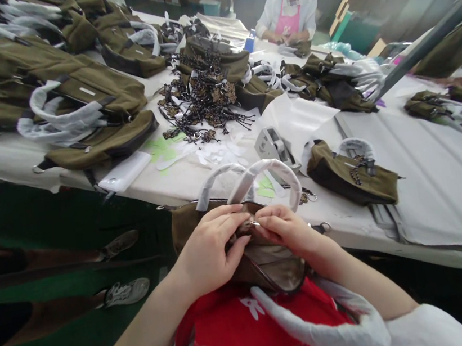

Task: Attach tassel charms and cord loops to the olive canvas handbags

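Note:
An olive-brown bag point(186, 224) with wrapped handles point(291, 179) rests against the red apron at the table's front edge, its zipper open. My left hand point(213, 246) grips the edge of the bag's opening, thumb and fingers closing on the fabric. Close beside it, my right hand point(283, 226) pinches at a small shiny metal piece point(254, 223) at the opening. The pinched fingertips partly cover that piece. A second wrapped handle point(329, 333) hangs over the apron.
Olive bags point(94, 100) are heaped at the left. Patterned cords with rings point(212, 96) lie mid-table, near a tape dispenser point(272, 145). A finished-looking bag point(350, 174) lies at right. A person point(290, 12) works across the table; someone's shoes point(127, 291) show at left.

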### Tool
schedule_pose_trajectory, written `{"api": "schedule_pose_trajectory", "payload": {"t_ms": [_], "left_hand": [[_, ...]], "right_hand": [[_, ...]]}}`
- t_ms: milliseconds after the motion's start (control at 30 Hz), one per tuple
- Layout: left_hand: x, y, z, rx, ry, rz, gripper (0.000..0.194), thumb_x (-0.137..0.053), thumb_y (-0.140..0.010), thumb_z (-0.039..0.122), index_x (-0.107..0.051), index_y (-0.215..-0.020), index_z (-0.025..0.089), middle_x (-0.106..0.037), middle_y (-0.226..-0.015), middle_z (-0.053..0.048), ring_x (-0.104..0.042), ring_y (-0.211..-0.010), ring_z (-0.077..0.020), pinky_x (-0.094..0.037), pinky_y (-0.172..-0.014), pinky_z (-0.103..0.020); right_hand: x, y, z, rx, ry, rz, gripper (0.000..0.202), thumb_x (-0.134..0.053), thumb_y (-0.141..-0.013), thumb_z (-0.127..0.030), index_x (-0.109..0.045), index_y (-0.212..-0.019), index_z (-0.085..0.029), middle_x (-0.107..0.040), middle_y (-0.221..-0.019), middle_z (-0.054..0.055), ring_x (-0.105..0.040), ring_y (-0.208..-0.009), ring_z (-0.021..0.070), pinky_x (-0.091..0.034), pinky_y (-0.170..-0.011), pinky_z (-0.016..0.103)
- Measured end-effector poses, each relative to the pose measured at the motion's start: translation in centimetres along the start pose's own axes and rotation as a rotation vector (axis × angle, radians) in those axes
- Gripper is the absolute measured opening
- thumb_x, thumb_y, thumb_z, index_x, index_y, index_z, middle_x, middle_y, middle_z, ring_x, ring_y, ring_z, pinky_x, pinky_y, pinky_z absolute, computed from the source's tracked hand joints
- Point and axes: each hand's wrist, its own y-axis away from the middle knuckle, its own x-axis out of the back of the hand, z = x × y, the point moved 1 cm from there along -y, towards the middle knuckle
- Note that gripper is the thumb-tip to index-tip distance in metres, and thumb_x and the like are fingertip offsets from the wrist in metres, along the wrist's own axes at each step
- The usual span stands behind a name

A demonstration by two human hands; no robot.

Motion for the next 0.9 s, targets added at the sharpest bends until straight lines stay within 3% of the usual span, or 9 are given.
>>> {"api": "schedule_pose_trajectory", "payload": {"t_ms": [100,233,300,367,433,533,633,767,900], "left_hand": [[-0.8,-0.6,0.4,-0.014,-0.086,0.029,0.019,-0.051,-0.092,0.019,-0.068,-0.101,0.016,-0.073,-0.102,-0.008,-0.061,-0.108,-0.0234,-0.049,-0.101,-0.041],[-1.6,-0.9,0.2,-0.072,-0.128,0.076,0.022,-0.046,-0.093,0.019,-0.068,-0.090,0.016,-0.072,-0.094,-0.009,-0.062,-0.097,-0.0230,-0.052,-0.093,-0.040],[-2.0,-1.0,0.0,-0.087,-0.087,0.093,0.024,-0.045,-0.093,0.020,-0.068,-0.086,0.017,-0.072,-0.089,-0.008,-0.063,-0.092,-0.0221,-0.053,-0.090,-0.039],[-2.2,-1.0,0.0,-0.097,-0.044,0.104,0.025,-0.045,-0.094,0.021,-0.067,-0.082,0.018,-0.072,-0.086,-0.007,-0.063,-0.089,-0.0212,-0.053,-0.090,-0.038],[-2.4,-0.8,0.6,-0.130,-0.011,0.111,0.023,-0.047,-0.093,0.020,-0.068,-0.084,0.019,-0.072,-0.085,-0.006,-0.063,-0.087,-0.0197,-0.052,-0.094,-0.038],[-2.1,0.2,1.9,-0.194,0.046,0.131,0.020,-0.049,-0.090,0.014,-0.068,-0.093,0.020,-0.072,-0.084,-0.004,-0.064,-0.083,-0.0174,-0.051,-0.098,-0.038],[-1.2,1.6,3.3,-0.256,0.094,0.211,0.027,-0.049,-0.085,0.011,-0.065,-0.102,0.023,-0.071,-0.080,-0.003,-0.065,-0.081,-0.0187,-0.055,-0.095,-0.039],[-0.5,2.1,4.3,-0.317,0.124,0.311,0.030,-0.050,-0.084,0.013,-0.064,-0.107,0.027,-0.071,-0.075,-0.002,-0.066,-0.081,-0.0206,-0.058,-0.089,-0.038],[-2.6,-0.5,3.0,-0.176,0.109,0.196,0.022,-0.049,-0.089,0.014,-0.067,-0.099,0.022,-0.071,-0.093,-0.007,-0.065,-0.093,-0.0198,-0.054,-0.091,-0.035]], "right_hand": [[-0.3,0.2,-0.7,0.059,0.248,0.022,0.031,-0.043,-0.087,-0.030,-0.043,-0.058,-0.020,-0.037,-0.052,-0.005,-0.032,-0.049,0.0099,-0.024,-0.050,0.025],[-1.0,1.8,-2.0,0.226,0.887,0.133,0.028,-0.046,-0.088,-0.022,-0.051,-0.061,-0.019,-0.050,-0.058,-0.001,-0.043,-0.055,0.0124,-0.032,-0.055,0.026],[-1.2,3.0,-2.8,0.378,1.101,0.173,0.022,-0.048,-0.092,-0.026,-0.064,-0.079,-0.020,-0.065,-0.075,0.005,-0.056,-0.067,0.0168,-0.042,-0.065,0.029],[-0.9,3.9,-3.6,0.523,1.187,0.235,0.023,-0.050,-0.094,-0.028,-0.067,-0.109,-0.025,-0.070,-0.105,0.009,-0.062,-0.096,0.0235,-0.045,-0.087,0.035],[-0.1,4.0,-4.3,0.565,1.224,0.325,0.036,-0.053,-0.094,-0.031,-0.059,-0.130,-0.033,-0.062,-0.131,0.007,-0.050,-0.125,0.0288,-0.034,-0.108,0.044],[1.6,2.8,-4.4,0.420,1.233,0.400,0.041,-0.055,-0.094,-0.039,-0.056,-0.134,-0.027,-0.058,-0.136,0.010,-0.042,-0.134,0.0306,-0.018,-0.117,0.052],[2.5,1.8,-2.8,0.254,1.079,0.206,0.035,-0.043,-0.101,-0.039,-0.063,-0.123,-0.021,-0.068,-0.118,0.009,-0.057,-0.115,0.0239,-0.031,-0.111,0.044],[1.7,1.6,1.3,0.214,0.819,-0.144,0.045,-0.024,-0.106,-0.031,-0.065,-0.114,-0.019,-0.070,-0.112,0.006,-0.061,-0.103,0.0177,-0.044,-0.094,0.029],[0.9,0.0,6.3,0.197,0.828,-0.086,0.034,-0.037,-0.102,-0.028,-0.068,-0.094,-0.017,-0.071,-0.098,0.007,-0.062,-0.093,0.0193,-0.046,-0.089,0.030]]}}
